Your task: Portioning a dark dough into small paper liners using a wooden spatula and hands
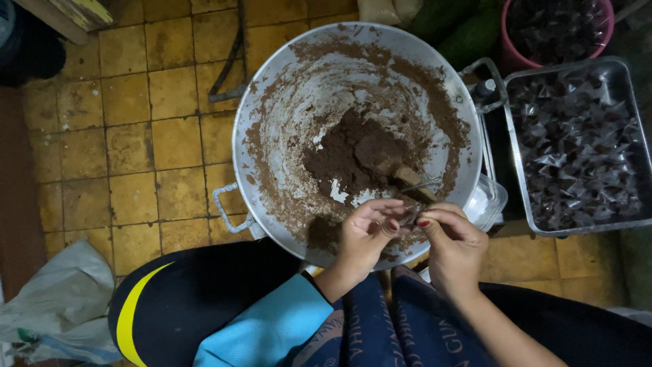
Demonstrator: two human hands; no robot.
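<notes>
Head view puts my 2 hands together over the near rim of a big metal pan (272, 88). My left hand (363, 234) is half curled, its fingertips (392, 228) meeting those of the right, and between them I pinch a small dark piece (410, 219); it is too small and shadowed for me to tell whether it is paste or wrapper. My right hand (454, 245) is curled more tightly, thumb and forefinger closed on that same piece.

Just beyond my fingers a wooden scoop (413, 182) lies tilted in the pan, its blade sunk in a mound of dark brown paste (353, 153) heaped at the pan's middle. Lighter brown smears ring the inner wall, and the pan has a handle on the left side and another on the right.

Right of the pan stands a rectangular steel tray (614, 68) filled with small dark packets in clear twisted wrappers (577, 149). Behind that tray a pink bucket (506, 34) holds more of the same dark packets. A clear plastic tub (490, 202) sits tucked between pan and tray.

Under it all is a yellow tiled floor (122, 136), with a crumpled white bag (61, 299) at the lower left.
</notes>
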